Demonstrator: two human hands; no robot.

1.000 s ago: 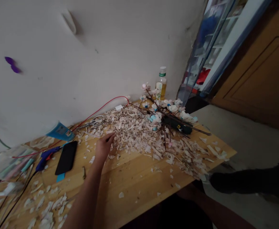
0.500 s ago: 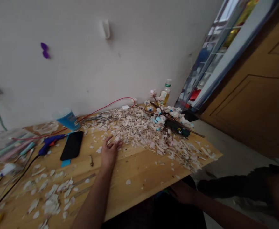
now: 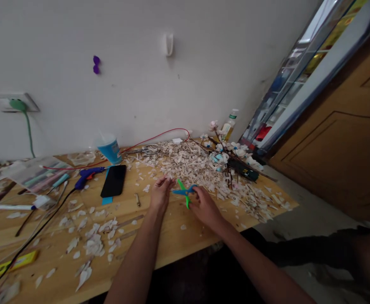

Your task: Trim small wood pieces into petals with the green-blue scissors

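Note:
My right hand (image 3: 206, 207) grips a pair of scissors (image 3: 187, 192) with blue and green parts, held over the table with the blades apart and pointing left. Just left of them is my left hand (image 3: 160, 193), its fingers pinched together around something small and pale, too small to name. Behind both hands spreads a heap of pale petals and shavings (image 3: 181, 162). At its right side lie branches with white and blue flowers (image 3: 219, 157), beside a dark green roll-like object (image 3: 243, 170).
Left of my hands are a black phone (image 3: 113, 180), a blue glue gun (image 3: 88, 175) with its cord, and a blue cup (image 3: 110, 150). Loose petals (image 3: 94, 242) lie at the front left. A bottle (image 3: 229, 125) stands by the wall. Someone's leg (image 3: 317, 245) shows at right.
My right hand has come up from below the table edge, bringing the scissors beside my left hand. My left hand's fingers have closed into a pinch. The view has swung left.

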